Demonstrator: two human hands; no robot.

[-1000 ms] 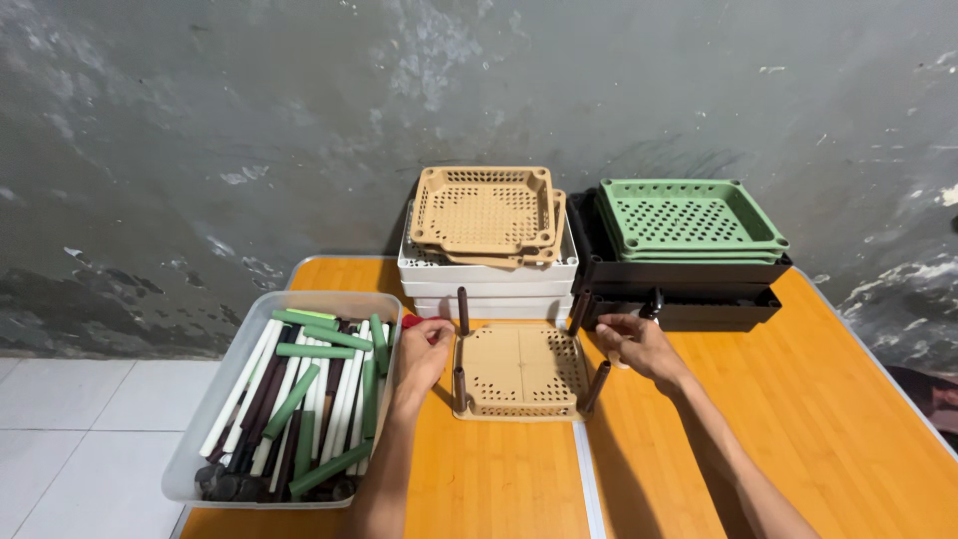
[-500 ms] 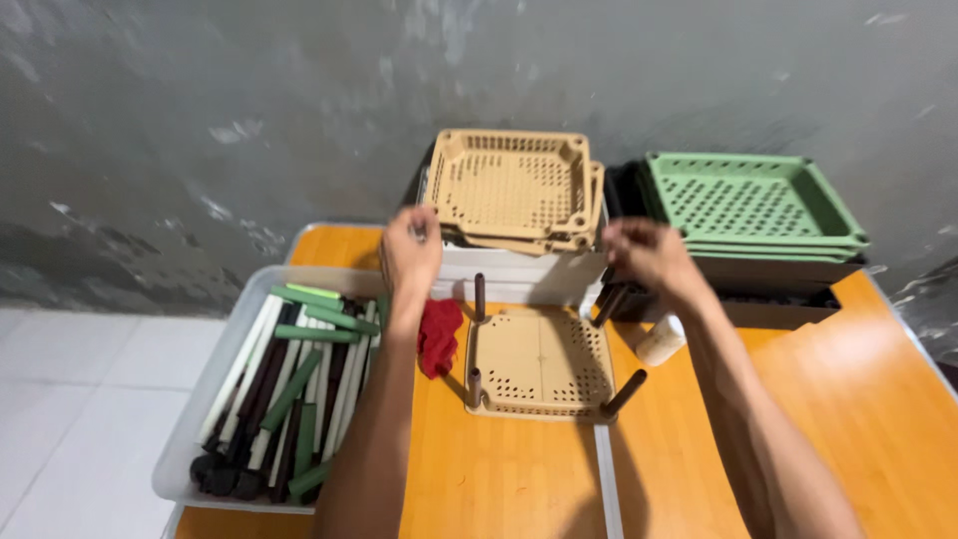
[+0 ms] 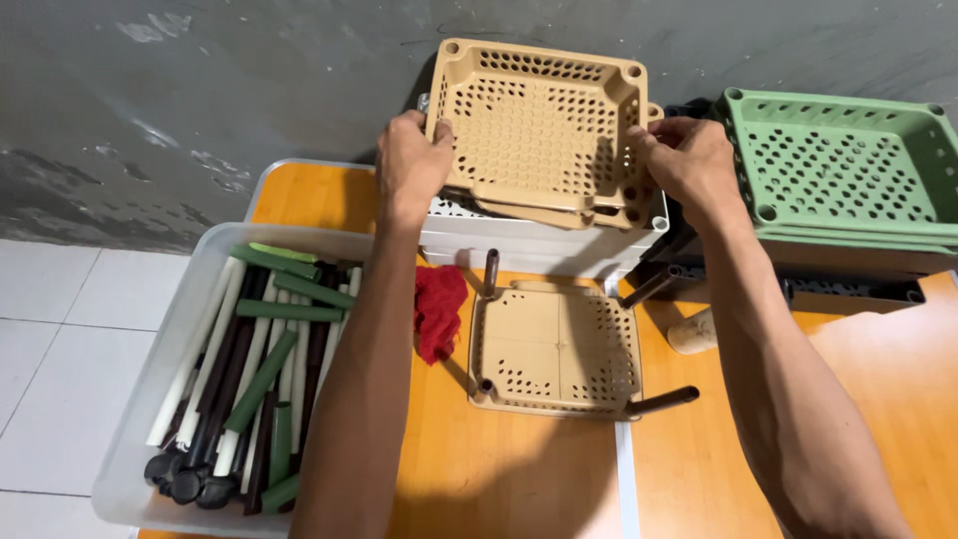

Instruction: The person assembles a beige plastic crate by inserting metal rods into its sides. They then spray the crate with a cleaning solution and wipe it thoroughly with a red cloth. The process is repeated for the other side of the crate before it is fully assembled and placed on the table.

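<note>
A long orange wooden table (image 3: 519, 489) runs out from the grey wall, and everything here sits on or beside it. At the table's left edge stands a clear plastic bin (image 3: 165, 369) filled with green, white and dark brown tubes (image 3: 261, 374) lying lengthwise. At the table's far right, against the wall, a stack of green perforated trays (image 3: 848, 170) rests on top of dark ones. Between that stack and the bin, at the far middle of the table, white trays (image 3: 539, 245) carry a pile of beige trays, and the top beige perforated tray (image 3: 539, 125) is tilted up toward the viewer, its open side showing. The left hand (image 3: 411, 165) is clamped on that tray's left rim with the thumb over the edge, and the right hand (image 3: 689, 160) is clamped on its right rim the same way. Nearer on the table, just in front of the white trays, lies another beige tray (image 3: 556, 349) bottom up with dark brown legs (image 3: 664, 401) stuck in its corners. Just left of it lies a crumpled red cloth (image 3: 437, 309).
</note>
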